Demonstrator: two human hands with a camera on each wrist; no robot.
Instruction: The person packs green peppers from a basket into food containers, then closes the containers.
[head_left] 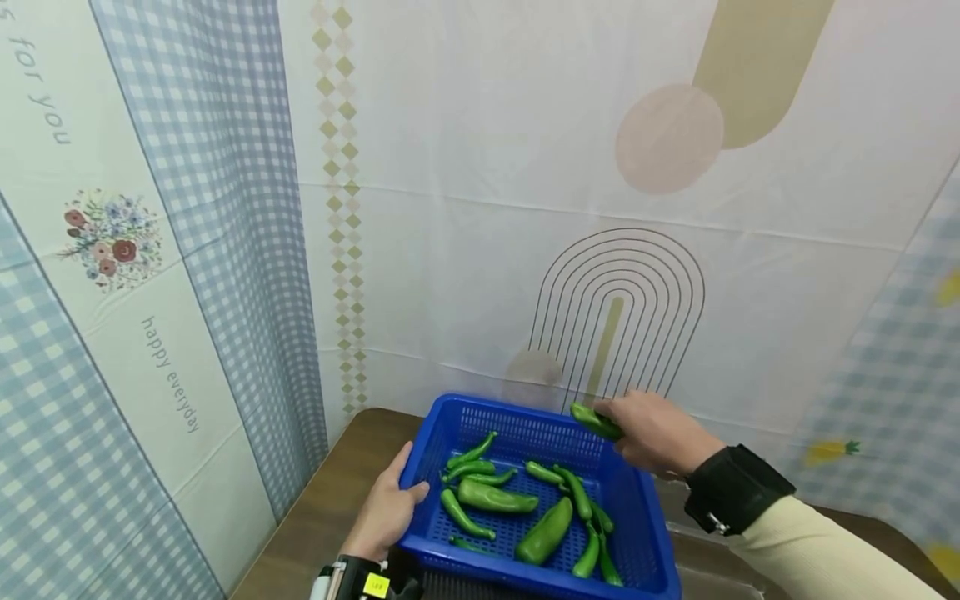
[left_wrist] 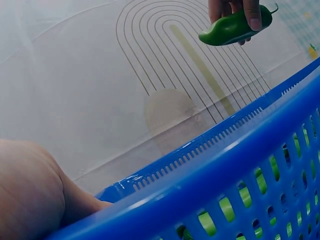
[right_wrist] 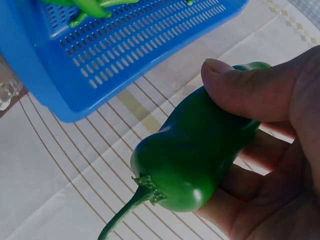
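Observation:
A blue plastic basket (head_left: 480,562) with slotted sides holds several green peppers. My left hand (head_left: 386,504) grips its left rim, thumb over the edge and fingers on the outside. Above the far right corner, my right hand (head_left: 660,429) holds a large green pepper (right_wrist: 185,150) between thumb and fingers. In the right wrist view its curved stem points down and to the left. Within the basket lie two thick peppers, one of them a wide pepper (head_left: 545,532) near the front, among slender ones such as a thin pepper (head_left: 465,514) at the left.
The basket stands on a brown wooden table (head_left: 315,508). Close behind the table hangs a pale printed cloth (head_left: 465,275), with a blue checked cloth (head_left: 240,225) along the left. Clear plastic (head_left: 705,550) lies on the table right of the basket.

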